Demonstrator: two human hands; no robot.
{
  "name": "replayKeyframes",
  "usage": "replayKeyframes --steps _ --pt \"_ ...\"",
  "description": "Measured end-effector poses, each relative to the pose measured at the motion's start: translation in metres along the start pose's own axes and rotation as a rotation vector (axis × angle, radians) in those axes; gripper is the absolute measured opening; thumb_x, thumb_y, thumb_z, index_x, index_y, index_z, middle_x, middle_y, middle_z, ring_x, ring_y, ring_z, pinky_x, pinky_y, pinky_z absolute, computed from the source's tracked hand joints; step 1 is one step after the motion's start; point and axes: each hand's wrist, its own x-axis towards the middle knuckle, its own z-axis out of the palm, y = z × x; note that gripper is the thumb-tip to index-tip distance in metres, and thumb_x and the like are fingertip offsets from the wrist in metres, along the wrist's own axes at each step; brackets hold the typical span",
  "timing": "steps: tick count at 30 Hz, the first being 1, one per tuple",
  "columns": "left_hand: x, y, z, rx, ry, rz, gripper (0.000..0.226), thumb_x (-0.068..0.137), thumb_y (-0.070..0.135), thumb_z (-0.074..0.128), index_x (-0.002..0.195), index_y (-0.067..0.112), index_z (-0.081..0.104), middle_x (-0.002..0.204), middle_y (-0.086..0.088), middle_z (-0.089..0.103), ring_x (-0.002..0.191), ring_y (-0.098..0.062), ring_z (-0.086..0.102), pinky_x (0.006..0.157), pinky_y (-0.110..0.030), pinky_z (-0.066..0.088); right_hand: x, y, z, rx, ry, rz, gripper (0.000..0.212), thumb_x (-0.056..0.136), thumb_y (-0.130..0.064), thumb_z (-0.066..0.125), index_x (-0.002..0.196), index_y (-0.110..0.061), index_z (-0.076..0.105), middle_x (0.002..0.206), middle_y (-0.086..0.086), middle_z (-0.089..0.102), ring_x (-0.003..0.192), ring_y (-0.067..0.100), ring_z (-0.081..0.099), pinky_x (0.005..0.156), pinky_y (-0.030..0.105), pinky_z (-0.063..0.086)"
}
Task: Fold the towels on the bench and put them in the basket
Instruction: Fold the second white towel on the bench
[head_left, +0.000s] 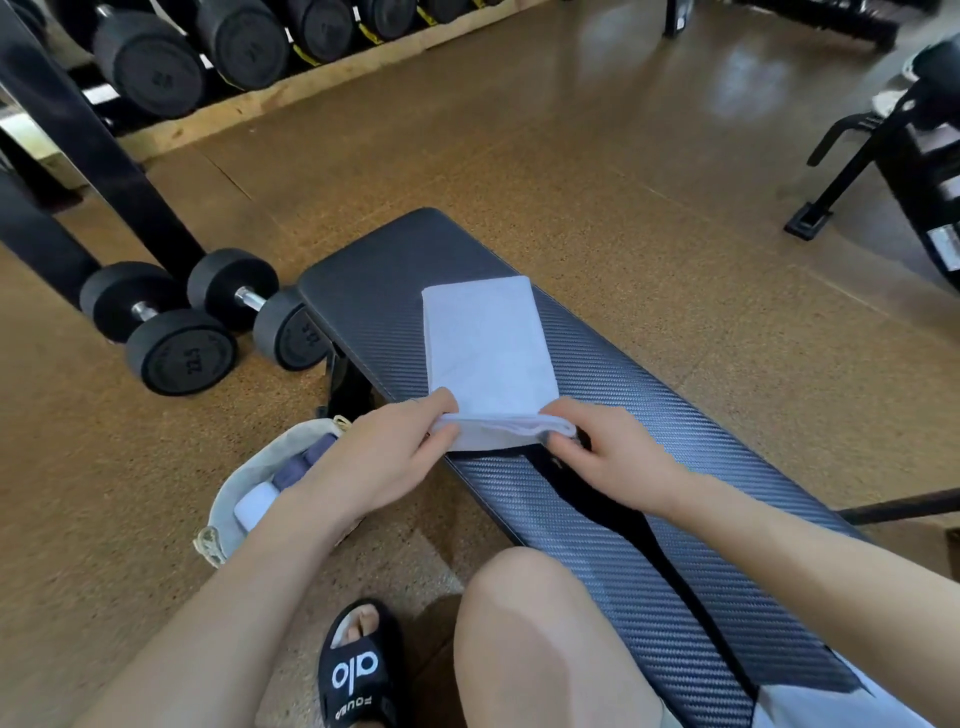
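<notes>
On the bench (649, 452), a long black pad with a woven, carbon-fibre-like pattern and rounded corners, a white terry towel (488, 348) is lying as a narrow rectangle, already folded lengthwise, its far end near the pad's far end. I am watching the near end being rolled or folded over: the layered edge is bunching into a thick soft lip between the two hands. The left hand (384, 457) is pinching the left corner of that lip, thumb on top and fingers curled beneath. The right hand (613, 452) is gripping the right corner the same way, fingers curled round the stacked layers. The hands are sitting apart, one at each corner of the towel's near end.

Down on the speckled brown rubber floor (623, 182), just left of the bench, a pale fabric basket (228, 499) with a soft rim is holding folded cloths, one white and some grey-blue; my left forearm is covering part of it. Two black round-headed dumbbells (176, 332) with steel handles are lying beyond it. A bare knee and a black slide sandal (358, 670) are showing at the bottom.
</notes>
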Motion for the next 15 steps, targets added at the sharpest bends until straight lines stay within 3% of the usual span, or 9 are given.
replayKeyframes --steps 4,6,8,11,15 --pt "0.004 -0.017 0.002 -0.129 0.053 -0.031 0.017 0.107 0.033 0.039 0.097 0.027 0.052 0.075 0.012 0.063 0.072 -0.005 0.060 0.071 -0.043 0.050 0.009 0.000 -0.007 0.158 0.006 0.179 0.020 0.103 -0.033 0.051 0.086 -0.027 0.061 0.071 -0.011 0.062 0.065 0.005 0.055 0.058 0.019 0.038" --pt "0.004 -0.018 0.007 -0.149 0.054 -0.050 0.022 0.107 0.034 0.038 0.097 0.023 0.054 0.074 0.012 0.060 0.073 -0.003 0.057 0.071 -0.042 0.049 0.017 0.000 -0.005 0.182 0.006 0.226 0.023 0.103 -0.035 0.050 0.085 -0.027 0.062 0.066 -0.015 0.057 0.060 0.003 0.050 0.057 0.020 0.034" --pt "0.006 -0.017 0.011 -0.130 0.064 -0.065 0.029 0.104 0.048 0.037 0.102 0.025 0.055 0.084 0.011 0.059 0.080 -0.004 0.055 0.077 -0.042 0.049 0.022 0.000 -0.001 0.191 0.016 0.255 0.031 0.104 -0.037 0.049 0.086 -0.016 0.062 0.065 -0.013 0.052 0.059 0.004 0.045 0.058 0.026 0.032" --pt "0.006 -0.014 0.010 -0.101 0.086 -0.074 0.047 0.089 0.070 0.044 0.123 0.038 0.049 0.111 0.020 0.055 0.099 0.000 0.054 0.084 -0.030 0.048 0.026 0.002 0.002 0.199 0.051 0.278 0.040 0.105 -0.039 0.047 0.085 -0.006 0.057 0.066 -0.008 0.050 0.058 0.007 0.042 0.059 0.031 0.031" --pt "0.009 -0.008 0.014 -0.101 0.074 -0.030 0.048 0.091 0.044 0.065 0.132 0.033 0.045 0.121 0.013 0.058 0.105 -0.009 0.058 0.088 -0.035 0.049 0.029 0.002 0.000 0.221 0.066 0.296 0.039 0.104 -0.038 0.048 0.086 -0.004 0.057 0.068 -0.006 0.049 0.059 0.007 0.041 0.058 0.029 0.031"
